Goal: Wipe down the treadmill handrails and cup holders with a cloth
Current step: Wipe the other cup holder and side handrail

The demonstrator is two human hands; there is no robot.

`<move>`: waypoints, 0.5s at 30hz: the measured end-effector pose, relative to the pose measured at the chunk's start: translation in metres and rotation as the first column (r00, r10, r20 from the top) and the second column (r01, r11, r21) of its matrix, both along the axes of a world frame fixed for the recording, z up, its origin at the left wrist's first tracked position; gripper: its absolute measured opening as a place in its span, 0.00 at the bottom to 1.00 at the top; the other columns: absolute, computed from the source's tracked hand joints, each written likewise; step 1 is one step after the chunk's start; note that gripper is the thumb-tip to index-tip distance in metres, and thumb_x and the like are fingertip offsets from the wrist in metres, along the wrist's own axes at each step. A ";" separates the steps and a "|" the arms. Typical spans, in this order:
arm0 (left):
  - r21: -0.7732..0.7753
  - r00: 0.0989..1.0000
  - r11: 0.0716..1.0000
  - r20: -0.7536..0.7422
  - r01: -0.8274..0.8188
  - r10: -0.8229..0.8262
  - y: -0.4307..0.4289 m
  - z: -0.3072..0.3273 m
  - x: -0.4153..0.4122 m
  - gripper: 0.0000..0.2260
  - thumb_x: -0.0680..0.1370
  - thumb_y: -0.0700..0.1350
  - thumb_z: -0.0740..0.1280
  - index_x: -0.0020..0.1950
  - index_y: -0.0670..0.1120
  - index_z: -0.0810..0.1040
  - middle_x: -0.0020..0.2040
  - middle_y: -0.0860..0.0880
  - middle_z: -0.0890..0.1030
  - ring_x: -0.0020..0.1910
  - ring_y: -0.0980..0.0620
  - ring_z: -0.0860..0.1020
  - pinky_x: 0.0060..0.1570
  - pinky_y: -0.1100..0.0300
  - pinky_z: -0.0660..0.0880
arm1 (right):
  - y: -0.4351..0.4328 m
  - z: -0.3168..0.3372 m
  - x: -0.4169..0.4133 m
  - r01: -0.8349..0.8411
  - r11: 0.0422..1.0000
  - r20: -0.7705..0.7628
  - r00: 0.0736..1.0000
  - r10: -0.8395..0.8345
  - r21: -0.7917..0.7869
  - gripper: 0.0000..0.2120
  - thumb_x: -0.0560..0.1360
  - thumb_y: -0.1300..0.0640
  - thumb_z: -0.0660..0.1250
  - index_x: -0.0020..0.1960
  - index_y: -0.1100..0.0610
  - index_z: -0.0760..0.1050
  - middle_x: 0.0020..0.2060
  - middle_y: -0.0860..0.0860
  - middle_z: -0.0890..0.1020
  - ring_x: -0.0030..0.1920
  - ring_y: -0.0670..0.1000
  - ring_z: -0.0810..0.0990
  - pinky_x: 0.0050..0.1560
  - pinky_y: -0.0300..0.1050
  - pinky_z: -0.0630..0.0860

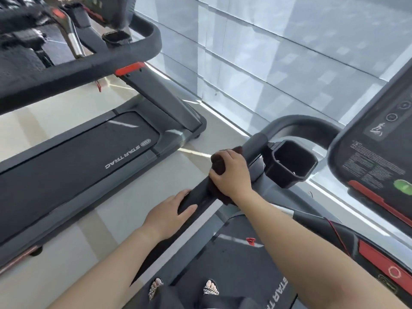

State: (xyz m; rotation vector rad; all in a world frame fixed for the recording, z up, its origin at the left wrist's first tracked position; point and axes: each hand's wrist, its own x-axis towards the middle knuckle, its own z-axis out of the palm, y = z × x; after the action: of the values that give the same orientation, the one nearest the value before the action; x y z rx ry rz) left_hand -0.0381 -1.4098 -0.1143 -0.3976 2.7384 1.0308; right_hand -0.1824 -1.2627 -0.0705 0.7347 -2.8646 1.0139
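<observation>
The handrail (198, 200) of the treadmill the person is standing on is running as a long dark bar from near-left to far-right, then bending right toward the console (376, 152). Both hands are sitting on it — so the wipe has to travel along that axis. The right hand (231, 175) is lying farther up the rail, closed around a dark cloth (219, 163) that is wrapped over the bar; the left hand (170, 211) is resting nearer, fingers laid loosely over the rail, holding nothing else. The cup holder (289, 162) is sitting just beyond and to the right of the right hand — that hand is the nearer one for it, by my judgement.

The neighbouring treadmill's deck (73, 159) on the left is reading "STAR TRAC"; the same lettering is showing partly on the near deck (279, 293). The console's small print is too fine to read.
</observation>
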 end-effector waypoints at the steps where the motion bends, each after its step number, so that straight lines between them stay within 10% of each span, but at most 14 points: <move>1: -0.013 1.000 1.000 0.012 -0.020 0.020 0.000 0.000 0.004 0.23 0.74 0.67 0.52 0.67 0.62 0.61 0.59 0.58 0.76 0.49 0.57 0.74 0.47 0.58 0.73 | -0.004 -0.001 0.006 -0.018 1.000 -0.011 1.000 0.017 -0.008 0.16 0.67 0.53 0.68 0.55 0.53 0.77 0.55 0.50 0.78 0.56 0.55 0.73 0.58 0.51 0.70; 5: -0.119 0.992 0.987 0.038 -0.112 0.117 -0.005 -0.002 0.034 0.26 0.72 0.70 0.50 0.65 0.59 0.65 0.59 0.58 0.77 0.53 0.56 0.75 0.50 0.55 0.74 | -0.001 -0.016 0.037 -0.319 0.948 -0.121 0.940 0.318 0.007 0.17 0.65 0.50 0.69 0.54 0.50 0.77 0.54 0.48 0.79 0.54 0.53 0.76 0.56 0.47 0.72; 15: -0.269 0.962 0.927 -0.003 -0.263 0.272 0.004 0.004 0.060 0.23 0.71 0.69 0.49 0.56 0.59 0.71 0.49 0.61 0.78 0.46 0.55 0.77 0.40 0.57 0.73 | 0.001 -0.023 0.048 -0.396 0.914 -0.136 0.914 0.382 -0.089 0.16 0.66 0.46 0.70 0.52 0.50 0.79 0.52 0.48 0.80 0.55 0.50 0.75 0.62 0.45 0.67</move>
State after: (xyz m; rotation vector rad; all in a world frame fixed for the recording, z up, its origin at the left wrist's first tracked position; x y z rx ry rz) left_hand 0.0222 -1.4056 -0.1101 -0.8445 2.8532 0.6958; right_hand -0.1346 -1.2619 -0.0935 1.3437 -2.5887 1.1151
